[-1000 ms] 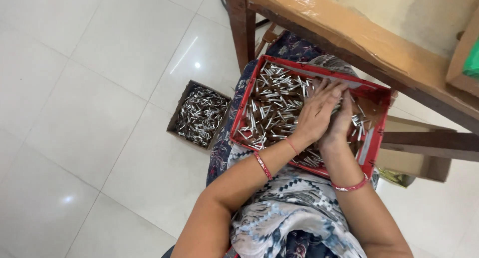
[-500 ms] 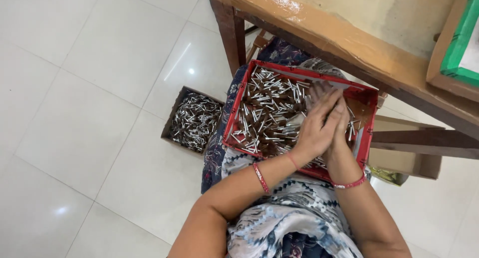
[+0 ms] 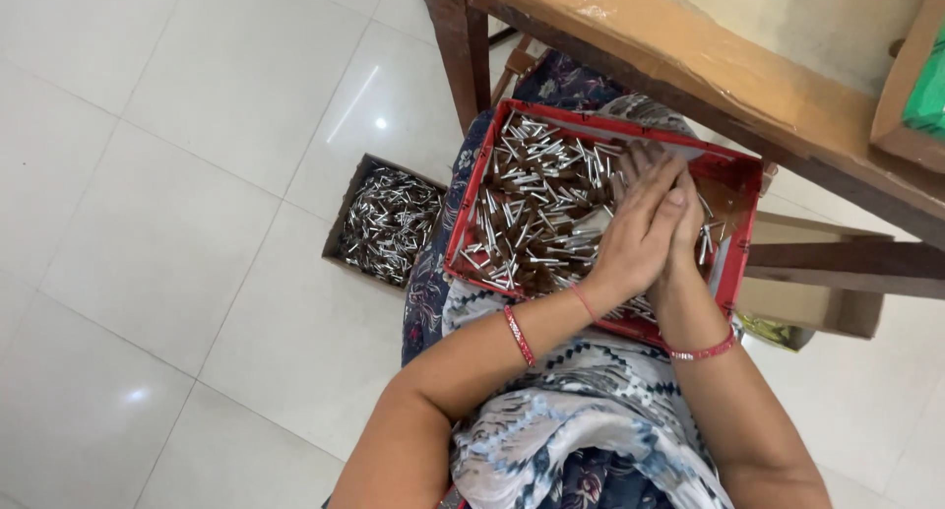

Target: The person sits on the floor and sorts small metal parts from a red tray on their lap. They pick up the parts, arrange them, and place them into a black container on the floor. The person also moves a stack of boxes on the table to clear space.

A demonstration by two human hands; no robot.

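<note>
The red cardboard tray [image 3: 463,235] sits across the person's lap, its long side running from the lower left up toward the wooden table [image 3: 709,71], and both hands are down inside it. The left hand [image 3: 635,235] lies over the right hand [image 3: 686,223], palms pressed close together and fingers pointing up and away toward the tray's far corner. Whatever lies between the palms is hidden (a bundle of the little pieces could be in there, but I cannot tell), so I can only say the hands are closed flat against each other, not spread.

The small metal-tipped sticks [image 3: 532,209] lie mostly to the left of the hands, a loose heap filling the tray's left and middle. Each is thin and straight, with a bright silvery sleeve on a dull brown shaft, and their long axes point every way with no common direction. A few more show to the right of the hands, by the tray's right wall. The left hand is the nearer of the two to the main heap.

On the pale glossy tiled floor [image 3: 148,223], just beside the person's knee, a brown cardboard box [image 3: 346,206] holds more of the shiny pieces. Red bangles [image 3: 518,335] circle both wrists, and a patterned blue-and-white garment [image 3: 581,411] covers the lap below the tray.
</note>
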